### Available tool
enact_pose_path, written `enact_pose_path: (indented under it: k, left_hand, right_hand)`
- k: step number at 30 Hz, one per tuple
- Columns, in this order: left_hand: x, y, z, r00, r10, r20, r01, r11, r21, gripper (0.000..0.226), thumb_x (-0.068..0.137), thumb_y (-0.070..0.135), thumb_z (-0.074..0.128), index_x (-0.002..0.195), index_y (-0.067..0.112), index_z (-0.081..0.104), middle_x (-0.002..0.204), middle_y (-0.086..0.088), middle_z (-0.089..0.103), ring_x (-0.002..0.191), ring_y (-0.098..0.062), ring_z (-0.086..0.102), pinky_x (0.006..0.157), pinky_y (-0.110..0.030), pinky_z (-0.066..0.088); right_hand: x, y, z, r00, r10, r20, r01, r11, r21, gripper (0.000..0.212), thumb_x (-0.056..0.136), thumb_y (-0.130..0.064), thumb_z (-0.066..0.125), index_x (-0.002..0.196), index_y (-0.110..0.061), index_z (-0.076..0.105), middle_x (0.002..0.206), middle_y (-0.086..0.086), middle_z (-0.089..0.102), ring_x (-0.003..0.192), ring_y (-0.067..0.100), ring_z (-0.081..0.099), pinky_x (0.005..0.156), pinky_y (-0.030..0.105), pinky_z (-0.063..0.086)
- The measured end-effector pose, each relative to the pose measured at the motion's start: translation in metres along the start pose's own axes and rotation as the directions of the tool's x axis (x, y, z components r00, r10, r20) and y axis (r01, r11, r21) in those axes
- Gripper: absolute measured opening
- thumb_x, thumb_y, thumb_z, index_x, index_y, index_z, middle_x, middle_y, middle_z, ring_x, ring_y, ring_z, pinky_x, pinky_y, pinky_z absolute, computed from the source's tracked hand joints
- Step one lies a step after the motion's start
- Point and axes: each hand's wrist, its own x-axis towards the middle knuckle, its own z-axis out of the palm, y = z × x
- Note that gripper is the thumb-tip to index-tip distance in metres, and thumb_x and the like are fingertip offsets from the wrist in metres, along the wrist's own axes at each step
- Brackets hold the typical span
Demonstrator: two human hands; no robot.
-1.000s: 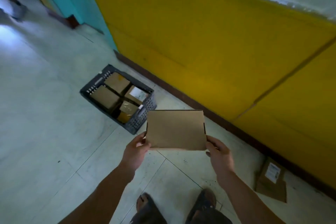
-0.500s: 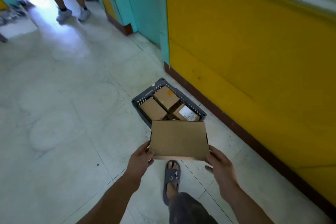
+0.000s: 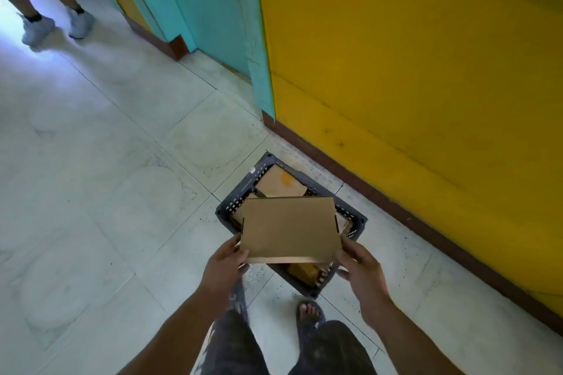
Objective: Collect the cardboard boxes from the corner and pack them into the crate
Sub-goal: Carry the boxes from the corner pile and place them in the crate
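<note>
A flat brown cardboard box is held level above the dark grey plastic crate on the floor. My left hand grips the box's near left corner and my right hand grips its near right corner. The crate holds several cardboard boxes; one with an orange mark shows at its far end and another shows under the held box's near edge. The held box hides most of the crate's inside.
A yellow wall with a brown skirting runs along the right, close to the crate. A turquoise door frame stands beyond it. Another person's legs and grey shoes are at the far left. My feet stand just before the crate.
I have walked up to the crate; it now lies directly beneath the held box. Both hands keep the same hold on the box. The parcel by the wall has left view.
</note>
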Motion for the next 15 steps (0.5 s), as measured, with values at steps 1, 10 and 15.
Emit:
enact_pose_path:
  k: [1,10,15]
  left_hand:
    - [0.017,0.003,-0.006,0.998,0.051,0.027,-0.054,0.995,0.087,0.035,0.093,0.013,0.059,0.128,0.011,0.057,0.132,-0.007,0.057,0.12,-0.027,0.057,0.104,-0.04,0.046]
    - [0.155,0.062,-0.072,0.97,-0.044,0.238,0.083,0.984,-0.157,0.027,0.087,0.007,0.065,0.103,0.026,0.057,0.103,0.001,0.066,0.089,-0.012,0.065,0.07,-0.02,0.057]
    - [0.198,0.078,-0.095,0.943,-0.104,0.315,0.057,0.986,0.154,0.025,0.091,0.015,0.06,0.116,0.019,0.062,0.115,-0.005,0.067,0.106,-0.015,0.065,0.08,-0.026,0.055]
  right_hand:
    - [0.008,-0.003,0.01,1.0,0.016,-0.024,-0.016,1.0,0.009,0.032,0.096,-0.013,0.054,0.093,-0.044,0.061,0.103,-0.014,0.06,0.102,0.017,0.057,0.083,0.03,0.05]
    - [0.055,-0.028,0.118,0.96,0.129,-0.249,-0.092,0.984,0.155,0.025,0.098,-0.014,0.051,0.102,-0.035,0.064,0.113,-0.003,0.063,0.102,0.021,0.061,0.092,0.038,0.052]
    - [0.072,-0.029,0.16,0.923,0.189,-0.335,-0.084,0.949,0.304,0.022,0.094,-0.009,0.057,0.101,-0.028,0.066,0.108,0.002,0.066,0.098,0.022,0.065,0.084,0.035,0.054]
